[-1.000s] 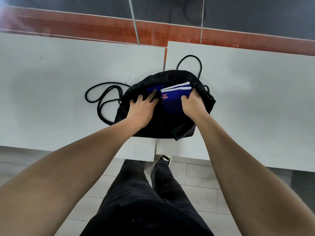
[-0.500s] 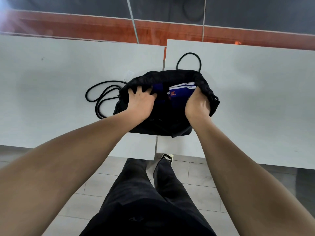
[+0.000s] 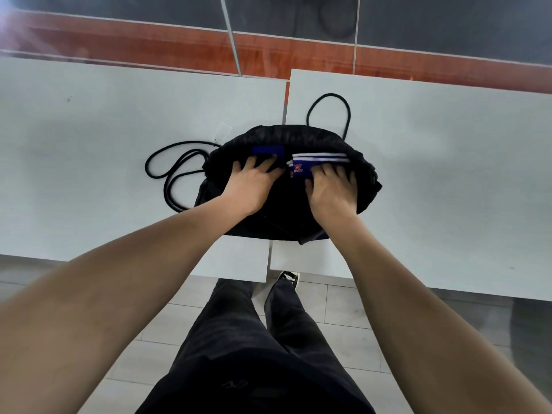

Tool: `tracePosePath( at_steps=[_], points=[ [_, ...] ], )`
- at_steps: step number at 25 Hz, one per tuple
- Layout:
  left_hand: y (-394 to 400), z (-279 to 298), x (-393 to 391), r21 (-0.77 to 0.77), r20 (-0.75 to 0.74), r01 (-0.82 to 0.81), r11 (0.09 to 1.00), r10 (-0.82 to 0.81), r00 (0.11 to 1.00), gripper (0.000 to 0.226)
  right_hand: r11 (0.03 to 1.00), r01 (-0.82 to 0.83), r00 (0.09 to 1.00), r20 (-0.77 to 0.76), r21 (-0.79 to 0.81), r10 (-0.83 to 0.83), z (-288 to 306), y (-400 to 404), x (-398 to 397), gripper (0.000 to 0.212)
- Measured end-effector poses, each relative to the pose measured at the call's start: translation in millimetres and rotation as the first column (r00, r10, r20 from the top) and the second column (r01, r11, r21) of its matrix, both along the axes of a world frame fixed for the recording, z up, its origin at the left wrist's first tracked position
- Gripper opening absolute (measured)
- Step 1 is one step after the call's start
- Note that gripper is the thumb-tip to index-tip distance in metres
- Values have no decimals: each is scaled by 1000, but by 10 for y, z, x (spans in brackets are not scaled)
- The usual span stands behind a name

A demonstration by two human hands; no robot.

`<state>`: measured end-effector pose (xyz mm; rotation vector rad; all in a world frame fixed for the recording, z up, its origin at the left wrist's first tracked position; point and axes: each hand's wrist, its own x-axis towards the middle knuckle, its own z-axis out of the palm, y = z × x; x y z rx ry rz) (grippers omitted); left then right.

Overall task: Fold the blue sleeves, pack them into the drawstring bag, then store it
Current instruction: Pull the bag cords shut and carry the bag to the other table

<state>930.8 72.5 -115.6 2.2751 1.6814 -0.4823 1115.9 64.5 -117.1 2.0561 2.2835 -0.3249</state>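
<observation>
Sleeves are seen only partly inside the black drawstring bag, pressed down by the spread left hand and right hand. Blue fabric could be caught if the cords are drawn early.

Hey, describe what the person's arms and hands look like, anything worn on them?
Both forearms are bare, with no sleeves in view. The left hand and right hand wear no gloves; no rings, watch or wristband can be seen.
</observation>
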Motion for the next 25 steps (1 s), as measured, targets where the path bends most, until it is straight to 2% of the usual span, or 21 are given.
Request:
tracePosePath(
  at_steps=[1,2,3,4,6,7,8,9,10,11,12,13,14,17,19,21,24,25],
  points=[
    [2,5,-15,-20,-8,5,1000,-5,1000,56,995,26,999,-25,-100,-28,18,22,-27,34],
    [-1,15,-26,-26,-2,8,1000,-8,1000,54,993,24,997,-69,-114,-32,55,31,-45,34],
    [-15,45,-35,-6,34,14,1000,-14,999,53,999,3,990,-141,-49,-10,106,23,-41,31],
    [-45,85,-50,57,106,26,998,-32,994,53,994,-6,971,-236,105,31,195,10,-8,26],
    [-127,212,-138,294,288,-26,956,-62,955,52,902,126,922,-385,413,47,384,-16,172,27],
    [-172,273,-222,401,354,-134,906,-18,935,53,851,231,900,-436,471,-2,473,-30,293,32],
    [-220,311,-335,441,414,-282,852,86,906,56,841,323,873,-479,435,-88,528,-29,419,39],
    [-255,351,-444,393,464,-443,806,242,852,62,875,380,838,-513,301,-188,551,-5,529,48],
    [-270,344,-564,244,501,-603,759,434,749,69,919,383,803,-525,94,-281,545,34,614,53],
    [-282,317,-664,29,502,-724,689,616,607,74,934,337,774,-530,-119,-347,516,67,665,54],
    [-304,272,-738,-187,474,-769,611,742,474,73,927,269,763,-530,-261,-370,471,86,687,48],
    [-339,232,-787,-329,456,-751,572,793,404,65,926,230,774,-521,-300,-361,427,89,695,39],
    [-372,193,-820,-354,466,-732,583,788,402,53,939,231,797,-503,-254,-333,391,79,697,31],
    [-408,235,-867,-148,488,-732,665,693,531,27,948,316,885,-351,-24,-304,394,45,699,29],
    [-419,367,-835,-115,522,-744,658,677,518,23,935,353,914,-222,26,-339,448,19,727,36],
    [-402,504,-768,-171,624,-773,611,674,395,21,921,388,909,-183,36,-376,520,29,742,42],
    [-348,674,-702,-364,729,-792,490,679,84,19,895,447,879,-190,7,-437,625,64,738,55],
    [-309,726,-743,-385,743,-809,444,670,15,17,874,487,855,-203,0,-477,668,76,771,63]
  ],
)
